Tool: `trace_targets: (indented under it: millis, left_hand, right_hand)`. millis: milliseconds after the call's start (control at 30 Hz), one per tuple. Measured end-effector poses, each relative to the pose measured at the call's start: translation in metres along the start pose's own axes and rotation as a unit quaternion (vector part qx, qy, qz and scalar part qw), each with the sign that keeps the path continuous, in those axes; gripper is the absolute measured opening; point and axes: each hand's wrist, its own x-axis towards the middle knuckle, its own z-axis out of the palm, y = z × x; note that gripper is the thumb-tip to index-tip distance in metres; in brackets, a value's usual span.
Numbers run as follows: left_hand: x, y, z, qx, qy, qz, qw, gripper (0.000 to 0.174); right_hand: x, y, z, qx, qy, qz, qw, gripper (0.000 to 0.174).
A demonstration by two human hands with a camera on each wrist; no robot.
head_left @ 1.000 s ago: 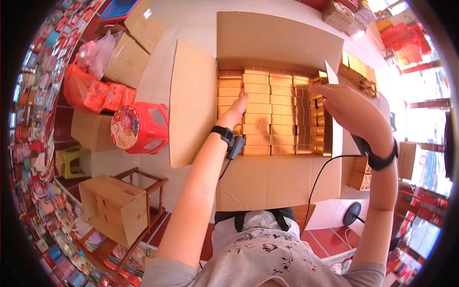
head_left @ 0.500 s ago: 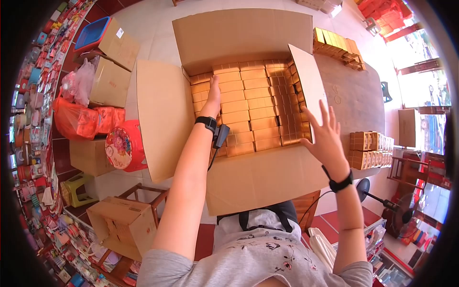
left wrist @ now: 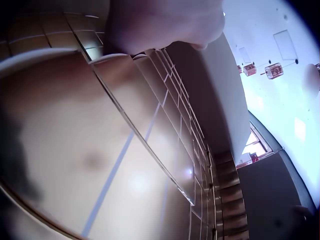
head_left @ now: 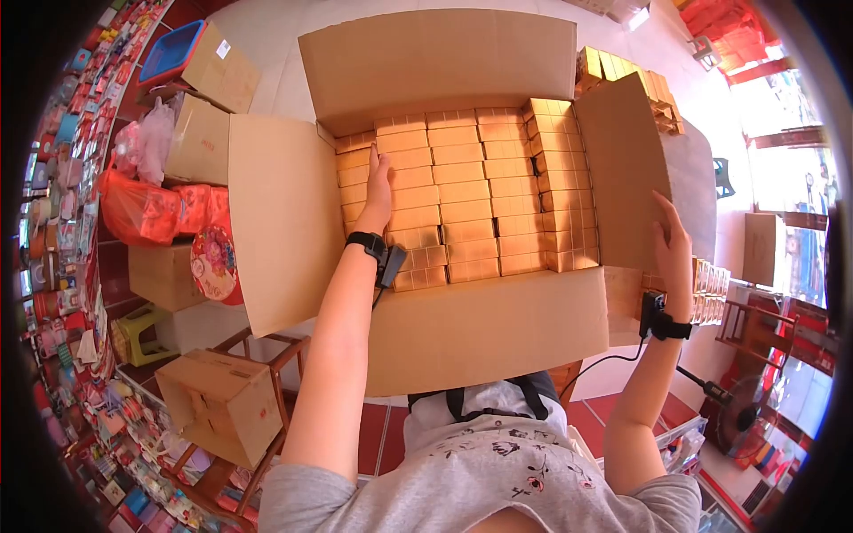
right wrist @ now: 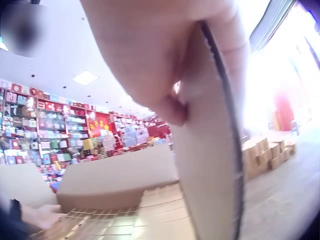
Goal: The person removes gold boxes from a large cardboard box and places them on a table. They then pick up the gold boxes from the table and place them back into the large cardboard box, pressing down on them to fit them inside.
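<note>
A large open carton [head_left: 489,333] holds tight rows of small shiny gold boxes [head_left: 462,195]. My left hand [head_left: 378,195] stands edge-on over the left rows, fingers straight along the side of a slightly higher column of boxes. In the left wrist view that hand [left wrist: 165,25] sits close to the gold box tops [left wrist: 100,160]. At the carton's right, my right hand [head_left: 673,244] pinches the outer edge of the right flap [head_left: 622,169]. The right wrist view shows the thumb on the flap's [right wrist: 205,150] inner face and the other fingers behind it.
More gold boxes stand on the brown table [head_left: 697,178] to the right, partly behind the flap. On the left are a red stool [head_left: 215,265], cartons [head_left: 209,138] and red bags [head_left: 138,209]. Another carton [head_left: 222,400] rests on a wooden chair; a fan [head_left: 742,413] stands at lower right.
My right hand has left the carton's inner right side, crossed over the flap and taken its edge. The right flap now leans outward. My left hand stays at the left rows.
</note>
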Motion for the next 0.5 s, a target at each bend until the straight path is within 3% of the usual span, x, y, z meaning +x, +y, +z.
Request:
trace_targets:
  millis: [33,100,167,267,400,467,500]
  left_hand:
    - [-0.003,-0.001,0.001,-0.005,0.002,0.003,1.000,0.056]
    - [-0.008,0.000,0.001,-0.008,0.008,0.005,1.000,0.056]
    - [-0.005,0.005,-0.005,-0.024,-0.073,-0.001,0.997,0.057]
    - [-0.011,-0.002,-0.017,0.005,0.004,-0.054,0.999,0.069]
    - [-0.025,-0.022,-0.036,-0.018,-0.031,-0.076,0.996,0.063]
    - [-0.043,-0.027,-0.032,0.129,0.067,-0.162,0.976,0.069]
    - [-0.052,-0.020,-0.032,0.130,0.071,-0.162,0.976,0.069]
  right_hand:
    - [0.012,0.023,-0.003,0.039,0.007,-0.058,0.998,0.043]
    - [0.021,0.048,-0.003,0.061,0.004,-0.055,0.997,0.043]
    - [0.029,0.075,-0.001,0.081,-0.003,-0.061,0.995,0.044]
    - [0.039,0.098,0.001,0.140,-0.044,-0.045,0.988,0.044]
    - [0.044,0.110,0.003,0.162,-0.056,-0.068,0.983,0.045]
    - [0.043,0.115,0.005,0.157,-0.047,-0.066,0.984,0.045]
    - [0.043,0.116,0.006,0.160,-0.051,-0.068,0.984,0.045]
